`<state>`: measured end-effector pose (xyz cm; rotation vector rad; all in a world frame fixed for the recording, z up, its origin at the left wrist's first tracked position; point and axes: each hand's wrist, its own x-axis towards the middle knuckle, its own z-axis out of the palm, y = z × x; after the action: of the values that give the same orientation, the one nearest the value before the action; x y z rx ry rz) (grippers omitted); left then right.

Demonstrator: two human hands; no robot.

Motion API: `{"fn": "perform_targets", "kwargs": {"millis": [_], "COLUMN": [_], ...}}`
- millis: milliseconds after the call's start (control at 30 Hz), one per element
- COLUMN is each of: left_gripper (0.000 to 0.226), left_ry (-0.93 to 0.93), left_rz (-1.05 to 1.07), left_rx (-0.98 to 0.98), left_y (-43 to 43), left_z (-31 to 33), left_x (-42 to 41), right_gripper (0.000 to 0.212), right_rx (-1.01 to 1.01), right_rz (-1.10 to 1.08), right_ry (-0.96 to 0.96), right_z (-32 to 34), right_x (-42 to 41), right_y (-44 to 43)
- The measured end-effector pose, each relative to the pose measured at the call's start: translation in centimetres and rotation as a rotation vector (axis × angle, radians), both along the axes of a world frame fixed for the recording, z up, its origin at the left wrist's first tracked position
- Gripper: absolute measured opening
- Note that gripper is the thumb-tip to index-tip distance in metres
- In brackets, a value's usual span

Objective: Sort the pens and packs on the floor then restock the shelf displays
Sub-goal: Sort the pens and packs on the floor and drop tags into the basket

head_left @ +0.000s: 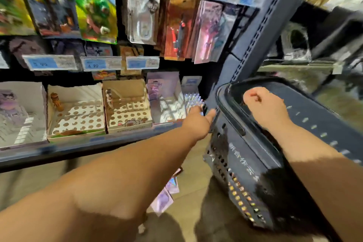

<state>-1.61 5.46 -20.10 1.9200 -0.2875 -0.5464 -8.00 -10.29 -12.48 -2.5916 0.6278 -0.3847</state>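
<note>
Shelf [59, 151]: runs across the left and far side, with blurred price tags on its rails.
Basket [245, 155]: black, on the right, tilted, with its open top facing the shelf.
Boxes [125, 92]: cardboard displays in a row on the shelf, their hole-punched trays mostly bare.
Packs [163, 200]: shiny pinkish ones down on the floor, near, just left of the basket.
Left hand [198, 120]: reaching far, fingers stretched out and thumb spread apart, tips touching the pens.
Right hand [259, 102]: curled into a fist over the basket's mouth, nothing seen in it.
Pens [191, 98]: pale cluster standing at the row's right end.
</note>
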Motion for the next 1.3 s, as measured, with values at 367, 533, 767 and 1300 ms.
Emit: {"fn": "perform_targets", "kwargs": {"millis": [367, 533, 767, 1300], "left_gripper": [0.068, 0.086, 0.078, 0.064], "left_ry": [0.119, 0.178, 0.186, 0.153], "left_rz": [-0.002, 0.089, 0.31, 0.284], "left_rx": [-0.136, -0.063, -0.133, -0.305], "left_y": [-7.0, -7.5, -2.5, 5.5], "left_z": [1.5, 1.3, -1.8, -8.2], "left_x": [-2.2, -0.8, -0.5, -1.2], "right_gripper": [0.046, 0.043, 0.041, 0.039], "right_rx": [0.326, 0.509, 0.964, 0.452], "right_rz": [0.174, 0.165, 0.173, -0.185], "right_ry": [0.34, 0.228, 0.105, 0.319], "right_z": [-3.6, -4.3, -9.8, -20.4], "right_x": [-3.1, -2.5, -2.3, -3.8], "right_y": [-4.2, -1.4, 4.7, 2.7]}}
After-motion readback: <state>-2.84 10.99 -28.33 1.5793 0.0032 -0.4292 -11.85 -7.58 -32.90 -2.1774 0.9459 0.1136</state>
